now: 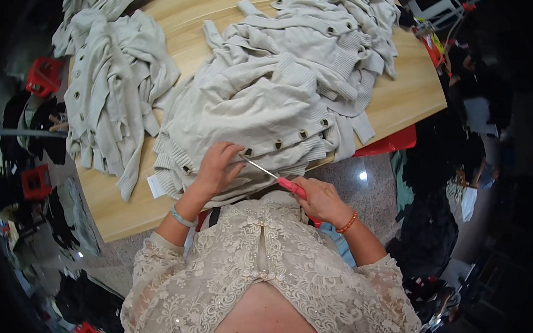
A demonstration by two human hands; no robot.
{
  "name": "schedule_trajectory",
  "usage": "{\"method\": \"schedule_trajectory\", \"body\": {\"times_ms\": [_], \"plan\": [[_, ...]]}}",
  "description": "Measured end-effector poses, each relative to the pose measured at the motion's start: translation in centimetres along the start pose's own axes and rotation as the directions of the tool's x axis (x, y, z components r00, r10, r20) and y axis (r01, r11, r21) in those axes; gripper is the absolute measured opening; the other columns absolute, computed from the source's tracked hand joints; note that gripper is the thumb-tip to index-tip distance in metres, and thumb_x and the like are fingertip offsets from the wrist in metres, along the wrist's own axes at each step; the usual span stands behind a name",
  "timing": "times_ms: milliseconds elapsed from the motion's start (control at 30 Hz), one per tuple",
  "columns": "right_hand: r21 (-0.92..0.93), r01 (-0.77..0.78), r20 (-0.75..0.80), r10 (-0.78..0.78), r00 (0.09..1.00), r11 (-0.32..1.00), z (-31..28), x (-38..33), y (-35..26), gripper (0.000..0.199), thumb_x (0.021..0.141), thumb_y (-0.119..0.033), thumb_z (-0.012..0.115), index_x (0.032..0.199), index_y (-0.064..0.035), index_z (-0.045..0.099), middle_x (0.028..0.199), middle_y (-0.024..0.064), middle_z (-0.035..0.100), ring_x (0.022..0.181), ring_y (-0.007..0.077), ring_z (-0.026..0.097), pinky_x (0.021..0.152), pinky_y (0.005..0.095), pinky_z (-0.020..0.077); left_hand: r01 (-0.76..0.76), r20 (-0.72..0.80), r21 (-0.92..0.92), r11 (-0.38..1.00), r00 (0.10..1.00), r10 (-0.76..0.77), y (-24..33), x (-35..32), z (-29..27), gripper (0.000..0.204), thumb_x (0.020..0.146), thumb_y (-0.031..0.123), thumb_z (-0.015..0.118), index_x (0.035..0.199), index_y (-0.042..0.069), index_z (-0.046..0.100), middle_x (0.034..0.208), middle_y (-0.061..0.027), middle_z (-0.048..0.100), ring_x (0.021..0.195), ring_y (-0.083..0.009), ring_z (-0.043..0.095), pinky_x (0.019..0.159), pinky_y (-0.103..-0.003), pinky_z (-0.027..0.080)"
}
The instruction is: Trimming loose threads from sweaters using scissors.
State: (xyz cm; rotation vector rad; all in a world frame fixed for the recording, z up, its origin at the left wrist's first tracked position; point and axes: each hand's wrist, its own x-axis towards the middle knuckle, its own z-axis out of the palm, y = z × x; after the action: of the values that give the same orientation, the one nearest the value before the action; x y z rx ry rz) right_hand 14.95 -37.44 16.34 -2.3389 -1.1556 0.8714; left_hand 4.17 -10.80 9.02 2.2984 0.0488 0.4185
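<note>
A pale grey-beige knit cardigan (245, 110) lies bunched at the table's near edge, its strip of dark buttons (278, 145) running across the front. My left hand (217, 168) is on this strip, its fingers bent and gripping the knit beside one button. My right hand (322, 198) is wrapped round the pink-red handle of a screwdriver-like tool (290, 186). Its thin metal shaft points up and left, the tip at the button by my left fingers. Whether the tip goes into the knit cannot be made out.
More cardigans of the same knit lie on the wooden table (121, 217): one heap (114, 84) at the left, another (326, 40) at the far right. A white tag (156, 185) sticks out near the front edge. Red stools (45, 75) and dark garments (429, 230) surround the table.
</note>
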Motion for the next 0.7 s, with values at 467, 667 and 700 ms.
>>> {"method": "schedule_trajectory", "body": {"times_ms": [467, 667, 700], "plan": [[0.112, -0.124, -0.107, 0.136, 0.985, 0.986, 0.5, -3.0, 3.7, 0.027, 0.088, -0.027, 0.062, 0.108, -0.0106, 0.056, 0.086, 0.0185, 0.063, 0.085, 0.0376, 0.063, 0.073, 0.0484, 0.0495, -0.073, 0.236, 0.102, 0.992, 0.971, 0.047, 0.4, 3.4, 4.8, 0.032, 0.073, 0.006, 0.069, 0.103, 0.006, 0.06, 0.095, -0.0127, 0.056, 0.089, -0.0326, 0.055, 0.076, -0.042, 0.046], [-0.005, -0.203, -0.103, 0.202, 0.974, 0.979, -1.5, -4.3, 5.9, 0.024, 0.089, -0.028, 0.06, 0.098, -0.0062, 0.055, 0.079, 0.02, 0.065, 0.078, 0.0394, 0.064, 0.067, 0.0493, 0.0498, -0.084, 0.369, 0.175, 0.981, 0.929, 0.014, 0.0, 6.0, 10.0, 0.031, 0.074, 0.005, 0.067, 0.104, 0.004, 0.058, 0.094, -0.0134, 0.055, 0.089, -0.0338, 0.056, 0.077, -0.042, 0.047], [-0.003, -0.198, -0.054, 0.197, 0.979, 0.98, -1.5, -4.2, 5.8, 0.024, 0.089, -0.028, 0.06, 0.097, -0.0056, 0.055, 0.079, 0.02, 0.065, 0.078, 0.0397, 0.064, 0.068, 0.0493, 0.0499, -0.065, 0.456, 0.224, 0.972, 0.889, -0.045, -0.4, 6.3, 10.1, 0.027, 0.074, 0.005, 0.066, 0.101, 0.005, 0.059, 0.092, -0.0133, 0.055, 0.087, -0.0339, 0.057, 0.075, -0.042, 0.047]]}}
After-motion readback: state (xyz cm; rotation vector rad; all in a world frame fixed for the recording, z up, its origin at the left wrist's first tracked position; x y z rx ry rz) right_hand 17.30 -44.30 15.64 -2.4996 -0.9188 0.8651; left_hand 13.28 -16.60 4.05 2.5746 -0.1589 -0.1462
